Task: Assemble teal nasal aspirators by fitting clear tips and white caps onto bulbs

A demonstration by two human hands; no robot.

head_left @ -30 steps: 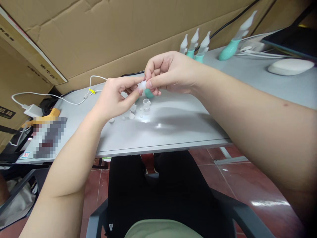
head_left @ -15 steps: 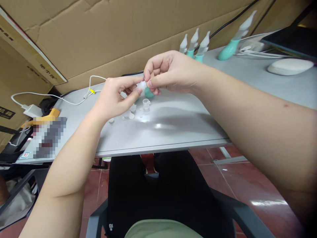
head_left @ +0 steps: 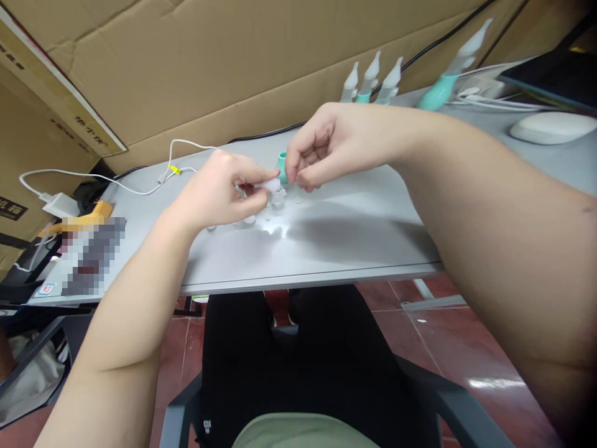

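Note:
My left hand [head_left: 228, 190] pinches a small white translucent nozzle tip [head_left: 270, 185] between thumb and index finger. Just below that piece, a clear plastic cup-shaped part [head_left: 278, 200] stands on the table. My right hand [head_left: 321, 152] hovers to the right, its fingers curled and the thumb tip slightly apart from the index finger, with nothing visible between them. Beneath its fingertips lies a tiny white ring [head_left: 298, 200]. A teal rubber bulb [head_left: 282, 167] stands upright between the hands, its open neck facing up. Small white parts [head_left: 249, 219] lie partly hidden under my left hand.
Several teal-and-white nasal aspirators [head_left: 438, 92] stand along the back right. A white mouse [head_left: 553, 127] and cables are farther right. On the left are a white charger [head_left: 60, 206] with its cable and a yellow tool [head_left: 100, 214]. Cardboard [head_left: 209, 68] walls the back of the grey table [head_left: 326, 249].
My hands have separated: the right one moved off the white piece to the right and slightly down. A tiny ring now lies under it. My left hand has lowered slightly, still gripping the nozzle tip.

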